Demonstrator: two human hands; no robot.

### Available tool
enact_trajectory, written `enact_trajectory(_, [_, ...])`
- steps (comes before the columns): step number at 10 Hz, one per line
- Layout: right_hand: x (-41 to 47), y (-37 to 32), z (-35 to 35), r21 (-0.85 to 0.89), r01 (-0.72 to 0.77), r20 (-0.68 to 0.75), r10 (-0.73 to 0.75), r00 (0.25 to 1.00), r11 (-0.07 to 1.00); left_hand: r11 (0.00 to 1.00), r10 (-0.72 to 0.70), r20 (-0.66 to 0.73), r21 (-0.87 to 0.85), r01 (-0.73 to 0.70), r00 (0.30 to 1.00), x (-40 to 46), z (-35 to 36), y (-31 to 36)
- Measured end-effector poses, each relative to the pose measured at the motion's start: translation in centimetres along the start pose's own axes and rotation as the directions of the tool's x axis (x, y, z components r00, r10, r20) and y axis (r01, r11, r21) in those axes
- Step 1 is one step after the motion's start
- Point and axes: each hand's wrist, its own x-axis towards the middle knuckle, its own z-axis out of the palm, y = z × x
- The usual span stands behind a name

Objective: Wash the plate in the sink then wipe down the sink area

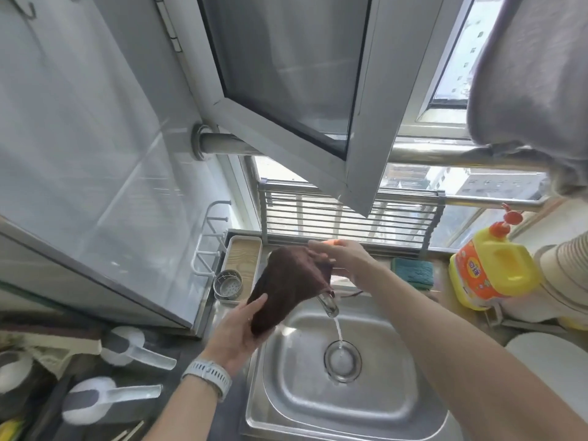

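Dark brown cloth [288,288], bunched and hanging, held above the back-left corner of the stainless steel sink basin [375,405]. Left hand [237,334] at about seven o'clock from the cloth, fingers curled round its lower end, a white watch strap [208,378] on the wrist. Right hand [342,257] at about two o'clock from the cloth, fingers pinching its upper end; exact grip partly hidden behind the fabric. Chrome tap spout [329,305] just under the cloth, a thin stream of water [339,332] falling from it into the round drain [343,361] at the basin's middle. At nine o'clock from the tap, a small perforated steel strainer cup [227,284] beside a white tray with a wooden base [243,257]. At three o'clock, a teal sponge [413,273] on the back ledge, then a yellow detergent jug with an orange label and red cap [491,270]. Possibly a white plate [550,354] at four o'clock, only its edge in sight. Two white scoops [127,348] on the dark counter at eight o'clock.
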Motion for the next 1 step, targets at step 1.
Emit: enact_trajectory(1, [-0.38, 2.79, -1.03, 0.224, 0.0, -0.116, 0.026, 0.993, 0.975, 0.998, -0.049, -0.013, -0.031, 0.048, 0.999, 0.37, -0.5, -1.71])
